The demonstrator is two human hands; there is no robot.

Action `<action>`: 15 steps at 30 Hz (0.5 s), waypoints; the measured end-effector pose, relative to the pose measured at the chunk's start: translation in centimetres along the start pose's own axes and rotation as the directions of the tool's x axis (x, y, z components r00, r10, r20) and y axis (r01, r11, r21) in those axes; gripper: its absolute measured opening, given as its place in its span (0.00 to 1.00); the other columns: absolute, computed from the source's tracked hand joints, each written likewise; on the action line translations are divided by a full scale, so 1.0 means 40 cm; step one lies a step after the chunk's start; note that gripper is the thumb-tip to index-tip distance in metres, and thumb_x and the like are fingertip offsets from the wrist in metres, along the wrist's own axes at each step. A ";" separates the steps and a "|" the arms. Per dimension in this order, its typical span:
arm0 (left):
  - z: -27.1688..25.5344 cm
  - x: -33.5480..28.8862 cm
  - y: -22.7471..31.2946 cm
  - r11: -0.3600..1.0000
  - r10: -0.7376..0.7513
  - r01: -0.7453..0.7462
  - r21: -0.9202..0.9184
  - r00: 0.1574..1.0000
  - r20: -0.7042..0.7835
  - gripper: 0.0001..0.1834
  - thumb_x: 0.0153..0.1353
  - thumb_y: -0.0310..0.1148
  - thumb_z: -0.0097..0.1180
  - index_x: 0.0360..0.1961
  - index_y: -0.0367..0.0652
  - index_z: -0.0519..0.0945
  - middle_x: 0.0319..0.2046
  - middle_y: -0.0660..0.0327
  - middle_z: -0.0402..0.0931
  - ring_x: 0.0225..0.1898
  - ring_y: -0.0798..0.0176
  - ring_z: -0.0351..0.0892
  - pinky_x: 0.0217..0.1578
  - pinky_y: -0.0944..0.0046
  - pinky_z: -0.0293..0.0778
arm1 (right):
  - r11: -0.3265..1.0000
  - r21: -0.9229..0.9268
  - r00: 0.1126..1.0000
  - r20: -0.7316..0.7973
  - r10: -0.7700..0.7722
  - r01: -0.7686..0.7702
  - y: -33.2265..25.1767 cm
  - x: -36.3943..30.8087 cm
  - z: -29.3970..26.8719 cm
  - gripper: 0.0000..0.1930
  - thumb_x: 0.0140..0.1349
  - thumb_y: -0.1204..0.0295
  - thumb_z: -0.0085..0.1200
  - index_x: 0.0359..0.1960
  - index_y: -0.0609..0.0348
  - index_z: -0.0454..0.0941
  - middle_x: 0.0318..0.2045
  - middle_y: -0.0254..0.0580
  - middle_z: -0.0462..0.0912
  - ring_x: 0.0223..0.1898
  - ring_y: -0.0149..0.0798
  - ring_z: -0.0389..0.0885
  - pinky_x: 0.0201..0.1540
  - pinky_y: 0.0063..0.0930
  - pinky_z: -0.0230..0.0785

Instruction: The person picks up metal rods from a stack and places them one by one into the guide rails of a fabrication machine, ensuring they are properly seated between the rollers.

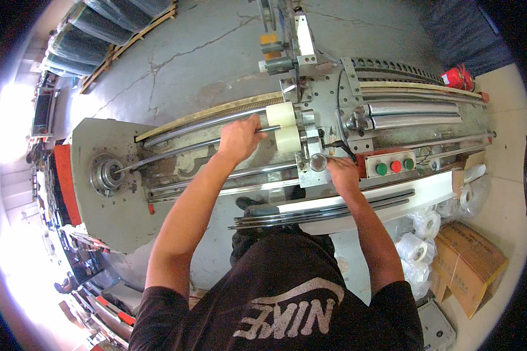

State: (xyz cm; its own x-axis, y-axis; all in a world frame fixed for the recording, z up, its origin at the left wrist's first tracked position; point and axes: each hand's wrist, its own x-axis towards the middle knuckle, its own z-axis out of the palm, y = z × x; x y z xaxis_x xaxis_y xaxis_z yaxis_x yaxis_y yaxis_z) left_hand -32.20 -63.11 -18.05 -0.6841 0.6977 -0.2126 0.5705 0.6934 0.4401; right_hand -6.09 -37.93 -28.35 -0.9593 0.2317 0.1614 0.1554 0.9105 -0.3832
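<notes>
My left hand (239, 140) is closed around a thin metal rod (187, 151), just left of two cream-white rollers (282, 127). The rod runs from a round chuck (106, 175) on the grey machine housing at the left to the rollers on the metal carriage (325, 93). My right hand (343, 174) is at the carriage's near side, its curled fingers against a round, shiny metal handle (318, 162). Part of its grip is hidden. Close beside that hand, on the right, sits a red-sided control box (390, 164) with green and red buttons.
Several thin dark rods (328, 212) lie on a white tray (430, 188) between me and the machine. Two thick metal cylinders (416, 115) rest on the machine's right. Plastic-wrapped rolls (418, 248) and a cardboard box (469, 260) stand at the lower right. Wrapped dark rolls (91, 32) sit far left.
</notes>
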 end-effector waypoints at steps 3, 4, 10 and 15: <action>0.028 0.006 -0.005 0.998 -0.030 0.026 -0.060 0.997 -0.073 0.18 0.62 0.42 0.69 0.43 0.43 0.76 0.34 0.49 0.86 0.42 0.41 0.86 0.42 0.43 0.78 | 0.974 0.128 0.982 0.016 0.188 -0.189 -0.028 -0.014 -0.003 0.09 0.60 0.71 0.63 0.43 0.52 0.86 0.41 0.40 0.89 0.42 0.48 0.85 0.51 0.46 0.72; 0.035 0.006 -0.010 0.997 -0.039 0.033 -0.076 0.996 -0.077 0.19 0.61 0.41 0.69 0.45 0.43 0.75 0.34 0.48 0.85 0.41 0.40 0.86 0.42 0.43 0.78 | 0.985 0.105 0.986 -0.078 0.147 -0.139 -0.039 -0.024 -0.003 0.10 0.59 0.71 0.64 0.42 0.52 0.86 0.40 0.39 0.89 0.43 0.48 0.84 0.51 0.46 0.71; 0.048 0.006 -0.036 0.968 0.051 -0.076 -0.241 0.993 -0.109 0.34 0.60 0.43 0.70 0.62 0.45 0.67 0.38 0.48 0.85 0.43 0.38 0.86 0.44 0.44 0.79 | 0.934 0.266 0.935 -0.200 0.294 -0.237 -0.114 -0.098 -0.031 0.13 0.59 0.73 0.67 0.46 0.55 0.83 0.41 0.39 0.89 0.46 0.49 0.83 0.59 0.45 0.65; 0.009 0.051 -0.016 0.948 0.108 -0.076 -0.310 0.990 0.089 0.47 0.65 0.49 0.67 0.77 0.46 0.55 0.41 0.46 0.85 0.45 0.41 0.86 0.47 0.46 0.78 | 0.877 0.327 0.885 -0.189 0.425 -0.351 -0.169 -0.140 -0.068 0.16 0.61 0.73 0.67 0.50 0.58 0.79 0.44 0.40 0.88 0.44 0.45 0.83 0.57 0.42 0.68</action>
State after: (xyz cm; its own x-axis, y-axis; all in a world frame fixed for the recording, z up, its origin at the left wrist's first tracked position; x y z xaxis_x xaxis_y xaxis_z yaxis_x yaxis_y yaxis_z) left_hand -33.81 -62.07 -19.06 -0.5748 0.7821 -0.2408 0.4515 0.5485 0.7038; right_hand -1.14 -44.46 -24.16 -0.7387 0.6567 0.1518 0.3962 0.6053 -0.6904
